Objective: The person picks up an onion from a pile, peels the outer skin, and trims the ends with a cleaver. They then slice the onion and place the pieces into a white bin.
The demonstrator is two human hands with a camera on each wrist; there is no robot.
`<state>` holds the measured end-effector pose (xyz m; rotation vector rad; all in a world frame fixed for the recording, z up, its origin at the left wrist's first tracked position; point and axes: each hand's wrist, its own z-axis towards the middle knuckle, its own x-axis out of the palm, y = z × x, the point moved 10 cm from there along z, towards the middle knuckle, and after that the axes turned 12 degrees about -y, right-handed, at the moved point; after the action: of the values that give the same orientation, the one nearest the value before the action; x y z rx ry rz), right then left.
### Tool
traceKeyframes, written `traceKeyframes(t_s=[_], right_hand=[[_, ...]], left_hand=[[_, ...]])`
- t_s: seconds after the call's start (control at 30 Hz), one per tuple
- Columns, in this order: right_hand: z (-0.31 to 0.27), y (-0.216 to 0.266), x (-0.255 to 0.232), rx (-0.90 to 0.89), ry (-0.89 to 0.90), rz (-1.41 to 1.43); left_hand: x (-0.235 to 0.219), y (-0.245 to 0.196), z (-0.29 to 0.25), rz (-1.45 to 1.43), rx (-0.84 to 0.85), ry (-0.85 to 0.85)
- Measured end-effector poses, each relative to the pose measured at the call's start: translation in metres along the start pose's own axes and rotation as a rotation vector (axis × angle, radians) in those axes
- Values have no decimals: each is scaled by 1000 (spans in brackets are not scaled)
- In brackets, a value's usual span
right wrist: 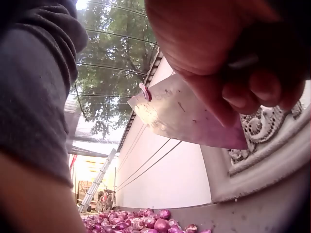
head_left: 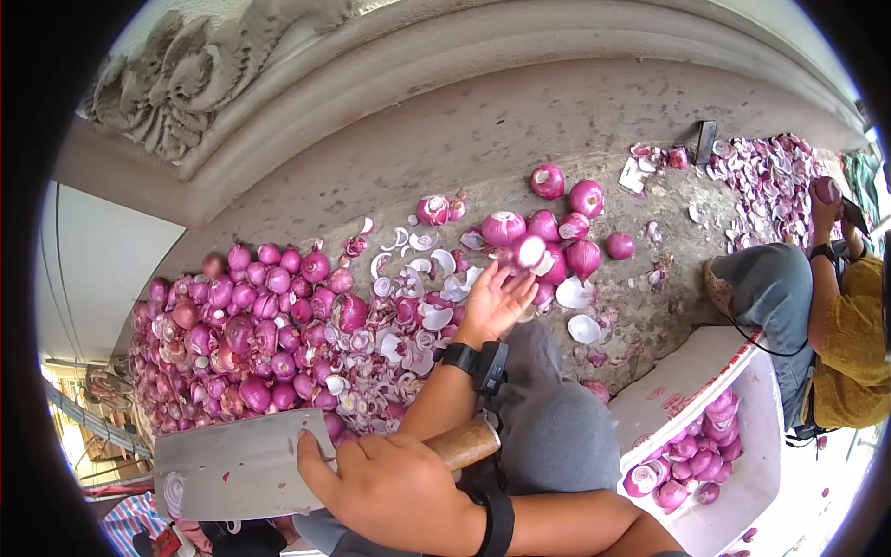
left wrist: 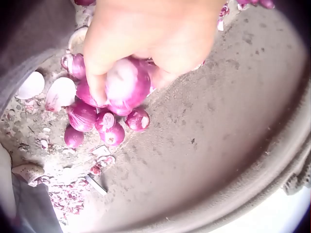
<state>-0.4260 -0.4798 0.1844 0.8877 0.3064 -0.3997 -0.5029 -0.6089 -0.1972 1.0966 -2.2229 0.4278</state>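
Note:
My right hand grips the wooden handle of a broad cleaver, its index finger laid along the blade. An onion slice clings near the blade's far end, and the cleaver's flat side also shows in the right wrist view. My left hand is extended with its fingers spread. Just past its fingertips is a blurred onion with a pale cut end. In the left wrist view this onion shows between thumb and fingers. Several peeled onions lie right beyond it on the ground.
A large heap of onions lies at left, with loose skins beside it. A white foam box at lower right holds onions. Another person sits at far right with an onion and a knife, near more skins. A moulded wall runs behind.

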Motion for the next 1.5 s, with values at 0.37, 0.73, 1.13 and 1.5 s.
traceKeyframes(t_s=[0.37,0.73,1.13,1.5], right_hand=[[-9,7,12,-58,26,-41],[-44,52,78,-171,332,18],[-94,53,137,270,513,237],[-159,7,171,779,526,593]], left_hand=[[-126,11,-54,260,-65,19],[-364,-61,-205,214,569,-372],[-545,-12,-446,-627,612,-954],[-580,-7,-345,-134,631,-1303]])
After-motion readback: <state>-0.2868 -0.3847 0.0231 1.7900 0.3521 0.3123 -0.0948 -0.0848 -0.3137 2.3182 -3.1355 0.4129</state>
